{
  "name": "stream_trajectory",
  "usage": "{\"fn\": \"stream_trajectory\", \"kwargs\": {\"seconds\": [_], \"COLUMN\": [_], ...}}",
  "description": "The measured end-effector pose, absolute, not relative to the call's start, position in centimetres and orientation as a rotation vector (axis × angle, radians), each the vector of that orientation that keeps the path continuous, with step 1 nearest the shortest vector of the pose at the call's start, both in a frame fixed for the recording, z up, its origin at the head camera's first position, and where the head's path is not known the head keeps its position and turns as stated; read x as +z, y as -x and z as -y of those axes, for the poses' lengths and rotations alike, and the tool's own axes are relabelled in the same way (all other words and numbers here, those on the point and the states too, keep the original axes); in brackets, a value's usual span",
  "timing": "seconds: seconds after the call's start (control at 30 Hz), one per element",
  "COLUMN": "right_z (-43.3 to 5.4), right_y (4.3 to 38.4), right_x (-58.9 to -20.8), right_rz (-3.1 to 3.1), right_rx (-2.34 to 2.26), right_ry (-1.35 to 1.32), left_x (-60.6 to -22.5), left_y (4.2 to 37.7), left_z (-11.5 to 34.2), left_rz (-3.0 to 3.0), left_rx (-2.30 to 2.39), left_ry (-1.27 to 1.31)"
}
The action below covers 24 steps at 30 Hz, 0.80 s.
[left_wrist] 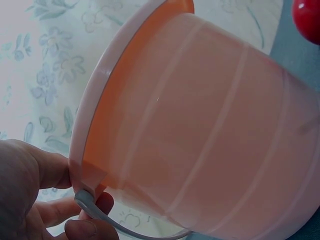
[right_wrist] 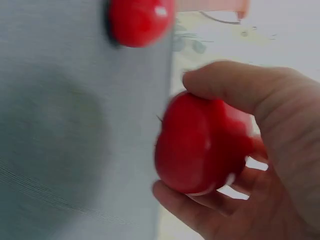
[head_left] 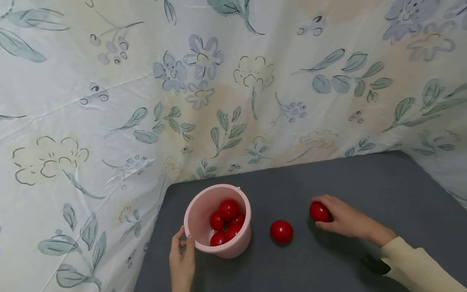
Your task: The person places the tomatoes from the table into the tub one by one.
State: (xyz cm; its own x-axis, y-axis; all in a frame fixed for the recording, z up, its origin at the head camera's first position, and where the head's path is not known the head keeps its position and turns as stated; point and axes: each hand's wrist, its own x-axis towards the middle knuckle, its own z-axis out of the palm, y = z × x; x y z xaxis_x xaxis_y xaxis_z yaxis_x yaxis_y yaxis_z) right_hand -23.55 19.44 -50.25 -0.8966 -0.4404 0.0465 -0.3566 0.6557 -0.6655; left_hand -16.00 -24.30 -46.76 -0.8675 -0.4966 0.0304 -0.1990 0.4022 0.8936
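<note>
A pink bucket stands on the dark table, its mouth tilted toward the head camera, with several red apples inside. At its left side, my left hand holds the rim; in the left wrist view, fingers and thumb surround the rim near the grey handle's joint. To the right, my right hand grips a shiny red apple between thumb and fingers. The right wrist view shows this apple lobed, with a thin stem, off the table surface.
Another red apple lies on the dark table between bucket and right hand. Flowered cloth hangs behind and along the sides of the table. A small black object is at the right sleeve's cuff.
</note>
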Motion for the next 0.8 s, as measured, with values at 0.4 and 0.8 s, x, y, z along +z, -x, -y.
{"fn": "stream_trajectory", "kwargs": {"seconds": [0.4, 0.8], "right_z": [-20.6, -20.2], "right_y": [25.5, 25.6], "right_x": [-38.5, -27.5], "right_rz": [-2.665, -2.85], "right_rx": [-0.944, -0.804], "right_ry": [0.736, 0.804], "left_x": [-46.8, -46.8], "left_y": [15.8, 15.7], "left_z": [24.2, 24.1], "left_rz": [2.386, 2.404], "left_rx": [-1.422, -1.42], "left_ry": [-0.64, -0.638]}}
